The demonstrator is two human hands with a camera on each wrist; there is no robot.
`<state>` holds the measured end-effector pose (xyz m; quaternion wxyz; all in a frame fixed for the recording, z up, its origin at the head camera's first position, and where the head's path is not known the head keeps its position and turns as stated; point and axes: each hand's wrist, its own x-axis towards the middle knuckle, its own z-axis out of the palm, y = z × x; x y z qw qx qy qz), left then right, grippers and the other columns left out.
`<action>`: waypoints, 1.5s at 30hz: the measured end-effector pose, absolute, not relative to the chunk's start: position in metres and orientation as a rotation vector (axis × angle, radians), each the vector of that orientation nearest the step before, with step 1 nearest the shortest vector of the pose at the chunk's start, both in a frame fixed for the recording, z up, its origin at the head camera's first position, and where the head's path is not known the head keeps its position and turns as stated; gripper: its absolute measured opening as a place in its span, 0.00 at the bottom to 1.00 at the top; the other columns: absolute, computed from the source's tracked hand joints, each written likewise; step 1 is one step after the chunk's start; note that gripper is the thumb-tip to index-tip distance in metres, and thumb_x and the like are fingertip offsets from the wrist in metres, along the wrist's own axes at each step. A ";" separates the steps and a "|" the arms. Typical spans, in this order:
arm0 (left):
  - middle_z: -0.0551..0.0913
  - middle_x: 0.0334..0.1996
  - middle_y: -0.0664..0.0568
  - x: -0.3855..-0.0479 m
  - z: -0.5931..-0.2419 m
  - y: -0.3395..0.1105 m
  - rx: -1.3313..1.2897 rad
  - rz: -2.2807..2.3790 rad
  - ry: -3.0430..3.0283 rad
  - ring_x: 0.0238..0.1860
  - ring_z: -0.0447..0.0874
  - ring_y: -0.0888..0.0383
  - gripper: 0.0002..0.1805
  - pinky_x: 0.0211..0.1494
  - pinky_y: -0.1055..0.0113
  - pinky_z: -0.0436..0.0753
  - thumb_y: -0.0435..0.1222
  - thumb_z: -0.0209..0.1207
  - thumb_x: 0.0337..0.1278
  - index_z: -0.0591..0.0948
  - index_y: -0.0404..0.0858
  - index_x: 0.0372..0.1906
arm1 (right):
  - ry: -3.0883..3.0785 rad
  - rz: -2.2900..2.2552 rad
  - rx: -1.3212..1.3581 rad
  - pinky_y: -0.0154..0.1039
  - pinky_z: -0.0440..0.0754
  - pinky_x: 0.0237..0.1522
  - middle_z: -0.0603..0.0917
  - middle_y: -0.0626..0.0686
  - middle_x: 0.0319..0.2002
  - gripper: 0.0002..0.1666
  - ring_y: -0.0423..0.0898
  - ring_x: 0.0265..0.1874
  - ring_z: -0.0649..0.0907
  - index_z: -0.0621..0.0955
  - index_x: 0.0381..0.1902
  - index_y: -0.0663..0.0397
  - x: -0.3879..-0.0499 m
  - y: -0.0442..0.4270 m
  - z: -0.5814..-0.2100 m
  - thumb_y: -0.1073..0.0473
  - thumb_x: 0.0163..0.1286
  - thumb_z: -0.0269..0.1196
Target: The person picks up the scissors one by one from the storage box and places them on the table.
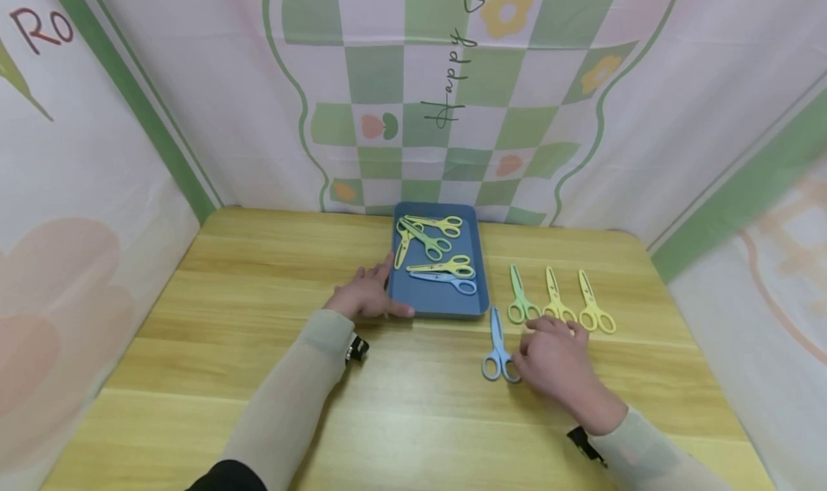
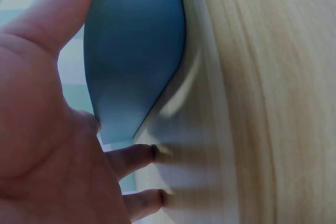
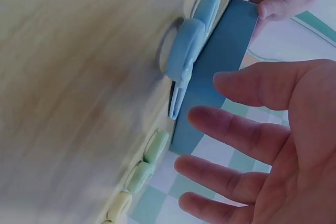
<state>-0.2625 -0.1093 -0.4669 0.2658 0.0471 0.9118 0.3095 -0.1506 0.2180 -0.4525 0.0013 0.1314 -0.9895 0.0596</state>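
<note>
A blue tray (image 1: 446,306) holds several scissors: yellow scissors (image 1: 446,225), green scissors (image 1: 431,245) and blue scissors (image 1: 461,286) among them. My left hand (image 1: 370,294) rests at the tray's near left corner, fingers spread along its side and thumb at the front rim. Another pair of blue scissors (image 1: 496,347) lies on the table right of the tray. Just right of its handles is my right hand (image 1: 558,354), fingers extended and apart, nothing held. In the right wrist view a gap shows between the fingertips (image 3: 202,116) and the blue handles (image 3: 186,45).
On the wooden table (image 1: 413,419), beyond my right hand, green scissors (image 1: 519,297) and two yellow scissors (image 1: 588,301) stand in a row, blades pointing away. My hand partly covers the middle pair's handles. A printed curtain (image 1: 446,82) hangs behind the table's far edge.
</note>
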 end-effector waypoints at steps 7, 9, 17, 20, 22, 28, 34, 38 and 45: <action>0.40 0.80 0.51 -0.263 -0.468 -0.109 0.143 0.783 2.487 0.77 0.29 0.42 0.72 0.65 0.27 0.30 0.68 0.71 0.37 0.32 0.62 0.79 | -3.137 0.187 0.378 0.74 0.51 0.57 0.82 0.64 0.54 0.09 0.69 0.59 0.71 0.87 0.26 0.48 -0.171 0.225 -0.427 0.52 0.62 0.65; 0.40 0.80 0.51 -0.265 -0.469 -0.109 0.135 0.770 2.487 0.77 0.29 0.43 0.72 0.65 0.27 0.30 0.68 0.71 0.36 0.32 0.63 0.79 | -3.139 0.203 0.369 0.74 0.52 0.56 0.82 0.64 0.54 0.10 0.68 0.60 0.71 0.88 0.29 0.49 -0.179 0.227 -0.419 0.51 0.63 0.64; 0.39 0.80 0.55 -0.265 -0.469 -0.106 0.110 0.747 2.469 0.77 0.27 0.43 0.71 0.67 0.29 0.32 0.65 0.71 0.40 0.30 0.65 0.77 | -3.182 0.239 0.313 0.75 0.56 0.55 0.75 0.68 0.63 0.17 0.68 0.63 0.68 0.88 0.42 0.53 -0.210 0.229 -0.390 0.49 0.67 0.61; 0.40 0.80 0.53 -0.261 -0.465 -0.107 0.132 0.783 2.481 0.77 0.28 0.43 0.70 0.67 0.29 0.31 0.64 0.71 0.41 0.32 0.61 0.79 | -3.186 0.278 0.292 0.75 0.56 0.54 0.73 0.68 0.64 0.19 0.70 0.63 0.68 0.87 0.45 0.54 -0.222 0.227 -0.383 0.48 0.68 0.60; 0.40 0.80 0.53 -0.261 -0.464 -0.107 0.140 0.793 2.486 0.77 0.29 0.42 0.71 0.67 0.28 0.31 0.64 0.72 0.41 0.32 0.61 0.79 | -3.186 0.312 0.289 0.75 0.55 0.54 0.72 0.68 0.65 0.20 0.71 0.63 0.67 0.87 0.47 0.55 -0.229 0.225 -0.378 0.48 0.68 0.60; 0.41 0.80 0.52 -0.259 -0.463 -0.108 0.148 0.800 2.488 0.77 0.29 0.42 0.71 0.67 0.29 0.31 0.66 0.71 0.39 0.33 0.61 0.79 | -3.204 0.367 0.295 0.77 0.53 0.55 0.70 0.69 0.67 0.22 0.69 0.66 0.64 0.85 0.51 0.56 -0.249 0.211 -0.371 0.47 0.68 0.61; 0.40 0.80 0.50 -0.262 -0.466 -0.108 0.142 0.759 2.489 0.77 0.30 0.44 0.73 0.66 0.28 0.32 0.69 0.71 0.35 0.32 0.61 0.79 | -3.196 0.368 0.317 0.74 0.56 0.54 0.72 0.66 0.66 0.23 0.66 0.66 0.65 0.84 0.53 0.56 -0.268 0.196 -0.372 0.47 0.68 0.62; 0.41 0.80 0.50 -0.265 -0.470 -0.108 0.139 0.741 2.492 0.78 0.31 0.44 0.74 0.65 0.27 0.31 0.71 0.70 0.33 0.32 0.62 0.79 | -3.178 0.367 0.327 0.73 0.59 0.52 0.77 0.65 0.61 0.22 0.64 0.62 0.69 0.85 0.52 0.57 -0.280 0.186 -0.373 0.49 0.67 0.63; 0.41 0.80 0.49 -0.269 -0.474 -0.107 0.136 0.743 2.498 0.77 0.31 0.42 0.75 0.64 0.26 0.29 0.72 0.70 0.29 0.32 0.63 0.79 | -3.198 0.342 0.325 0.80 0.51 0.58 0.74 0.64 0.66 0.25 0.65 0.68 0.64 0.84 0.55 0.56 -0.299 0.170 -0.371 0.48 0.66 0.62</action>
